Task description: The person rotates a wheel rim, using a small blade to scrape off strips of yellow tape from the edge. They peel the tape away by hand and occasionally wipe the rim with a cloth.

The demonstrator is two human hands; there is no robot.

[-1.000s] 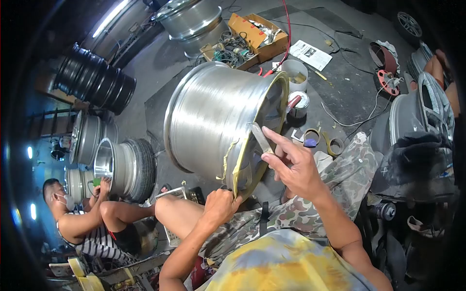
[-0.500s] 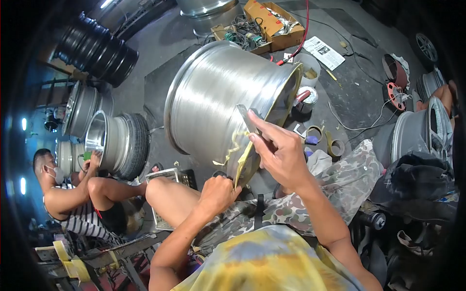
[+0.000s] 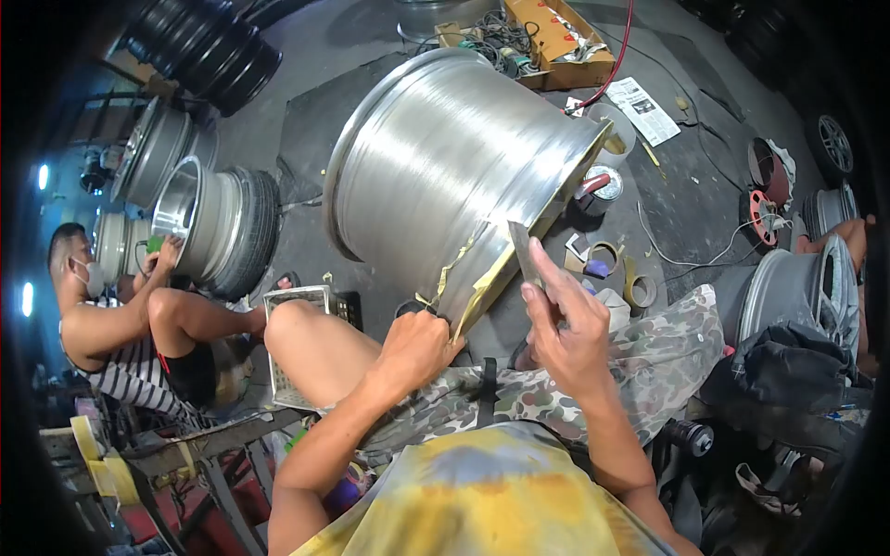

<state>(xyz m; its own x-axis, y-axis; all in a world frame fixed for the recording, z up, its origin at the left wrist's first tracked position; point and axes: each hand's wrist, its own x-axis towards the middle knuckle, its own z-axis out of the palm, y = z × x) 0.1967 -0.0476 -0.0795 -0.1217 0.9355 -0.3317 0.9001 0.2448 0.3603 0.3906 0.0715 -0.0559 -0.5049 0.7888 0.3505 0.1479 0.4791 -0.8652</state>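
1. Grey floor (image 3: pixel 315 46) spreads beneath everything.
2. Right hand (image 3: pixel 567 320) pinches a blade (image 3: pixel 525 252) between thumb and fingers, near the right edge of the wheel (image 3: pixel 436 157).
3. Left hand (image 3: pixel 417 347) is curled closed on the near end of the tape (image 3: pixel 477 292).
4. Wheel lies on its side at centre, tape along its right edge.
5. Right: can (image 3: pixel 601 185), newspaper (image 3: pixel 644 111).
6. Far: box (image 3: pixel 584 74).
7. Left: co-worker (image 3: pixel 93 338), seated beside a tyre (image 3: pixel 257 232).
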